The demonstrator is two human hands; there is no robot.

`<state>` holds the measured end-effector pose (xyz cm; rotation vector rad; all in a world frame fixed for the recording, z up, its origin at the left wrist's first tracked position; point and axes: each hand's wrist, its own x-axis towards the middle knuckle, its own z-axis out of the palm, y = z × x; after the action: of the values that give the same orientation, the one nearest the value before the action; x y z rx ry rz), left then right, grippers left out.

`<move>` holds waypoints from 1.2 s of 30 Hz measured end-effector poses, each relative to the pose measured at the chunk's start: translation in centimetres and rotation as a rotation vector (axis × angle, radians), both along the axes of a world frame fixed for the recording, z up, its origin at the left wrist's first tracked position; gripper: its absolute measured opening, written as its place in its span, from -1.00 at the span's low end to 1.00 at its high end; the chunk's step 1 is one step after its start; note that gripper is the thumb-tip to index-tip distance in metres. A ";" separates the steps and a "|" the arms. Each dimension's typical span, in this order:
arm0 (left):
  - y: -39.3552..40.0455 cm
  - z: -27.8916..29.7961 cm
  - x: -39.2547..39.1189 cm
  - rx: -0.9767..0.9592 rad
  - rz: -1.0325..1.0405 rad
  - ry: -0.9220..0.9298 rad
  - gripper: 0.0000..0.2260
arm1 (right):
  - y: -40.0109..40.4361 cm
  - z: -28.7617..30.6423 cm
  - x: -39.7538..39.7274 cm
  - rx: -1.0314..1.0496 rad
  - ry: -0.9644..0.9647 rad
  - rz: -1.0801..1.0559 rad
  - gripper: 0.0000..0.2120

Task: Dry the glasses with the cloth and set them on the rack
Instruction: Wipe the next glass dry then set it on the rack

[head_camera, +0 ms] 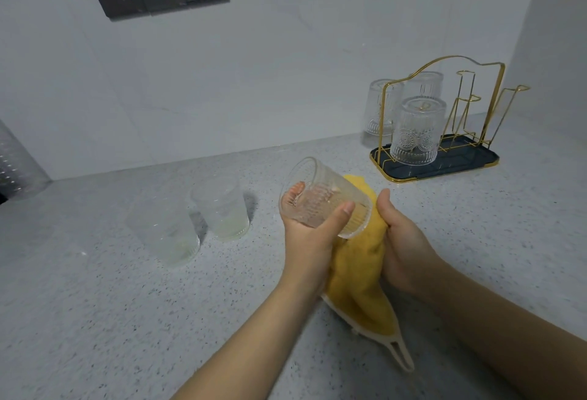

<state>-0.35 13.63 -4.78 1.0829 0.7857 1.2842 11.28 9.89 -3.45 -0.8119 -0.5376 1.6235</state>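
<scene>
Reaching in from the lower edge, both forearms are held over the bench [95, 320] just in front of the rack [441, 158]. A ribbed glass [324, 199] is gripped by the left hand [313, 228], thumb across its side and fingers seen through the wall. It is tipped on its side, its long axis slanting, the open mouth turned up and away from the rack, the base pressed into the yellow cloth [359, 275]. The cloth is clutched by the right hand [401, 241], and its tail hangs down toward the bench. Three glasses [416, 133] are set upside down on the rack's gold wire pegs above a dark tray. Two more glasses [222, 212] stand farther from the rack, beyond the hands.
</scene>
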 end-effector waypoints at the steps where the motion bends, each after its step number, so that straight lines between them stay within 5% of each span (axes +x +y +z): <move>1: 0.2 0.1 -0.1 -0.008 0.015 -0.010 -0.17 | -0.2 -0.1 -0.3 0.025 -0.033 0.004 -0.39; 13: -1.1 0.1 0.7 -0.122 -0.064 -0.112 -0.18 | -0.2 0.0 -0.7 -0.044 0.001 -0.057 -0.39; 18: 0.1 0.6 -0.4 -0.074 0.052 0.026 -0.34 | -0.7 0.5 -1.1 -0.001 0.000 -0.018 -0.39; 25: -0.3 0.1 -0.1 -0.004 -0.128 0.150 -0.17 | -0.1 1.6 2.4 -0.024 -0.121 -0.245 -0.34; 28: -0.4 0.9 -0.9 0.055 -0.122 0.232 -0.28 | -0.3 1.9 2.2 0.013 -0.242 -0.356 -0.30; 31: -0.3 1.2 -1.7 0.146 -0.130 0.416 -0.41 | -0.8 2.0 1.7 0.127 -0.563 -0.417 -0.15; 36: -0.6 0.9 -1.3 0.147 -0.249 0.494 -0.59 | -1.6 1.9 0.4 0.388 -0.867 -0.522 -0.58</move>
<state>-1.65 13.03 -3.84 1.5976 0.8936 0.8809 11.69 8.24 -1.52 -1.2173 -1.0947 0.6032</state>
